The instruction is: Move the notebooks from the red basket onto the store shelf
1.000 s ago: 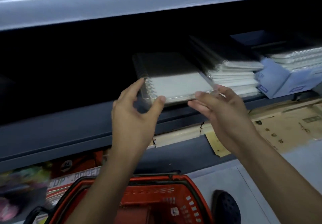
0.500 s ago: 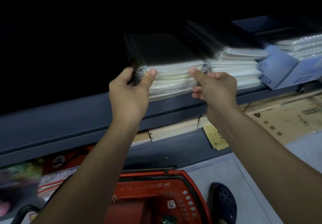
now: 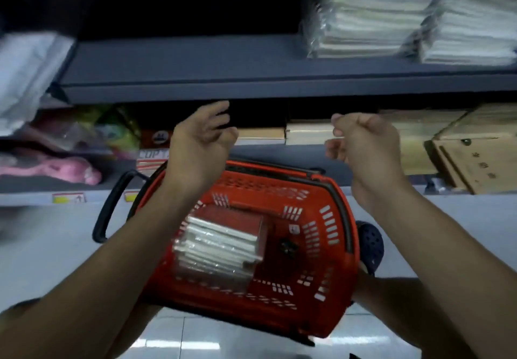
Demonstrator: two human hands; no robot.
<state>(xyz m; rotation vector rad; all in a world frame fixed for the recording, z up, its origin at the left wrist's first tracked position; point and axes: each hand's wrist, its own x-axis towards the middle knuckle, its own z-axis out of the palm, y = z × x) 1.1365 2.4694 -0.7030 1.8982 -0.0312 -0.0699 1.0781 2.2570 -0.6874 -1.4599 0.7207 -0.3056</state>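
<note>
Both hands were up on the shelf half a sec ago, pressing a notebook stack into place. Now they have let go and hang lower, over the red basket [image 3: 330,249]. So that batch looks done, and I think the next grab comes from the basket.

Left hand [image 3: 202,142] is at about 11 o'clock from the basket's middle. Fingers are spread wide, nothing in it. Right hand [image 3: 363,146] is at about 1 o'clock. Fingers are curled in loose, and I see nothing in it.

Notebooks on the shelf [image 3: 366,20] sit at 1 o'clock, way up top, in clear wrap, w/ another pile just beside them on the right. Shelf edge [image 3: 223,90] runs flat across, 9 to 3.

Notebooks left in the basket [image 3: 221,249] lie in a pile at the basket's 9 o'clock side, under the left arm. Their white page edges face up at the camera. The long way of the pile runs about 10 to 4. Pic is blurry, so can't count how many.

Basket itself is on the floor, long way about 10 to 4 too, black handle [image 3: 107,207] sticking out at 9 o'clock.
</note>
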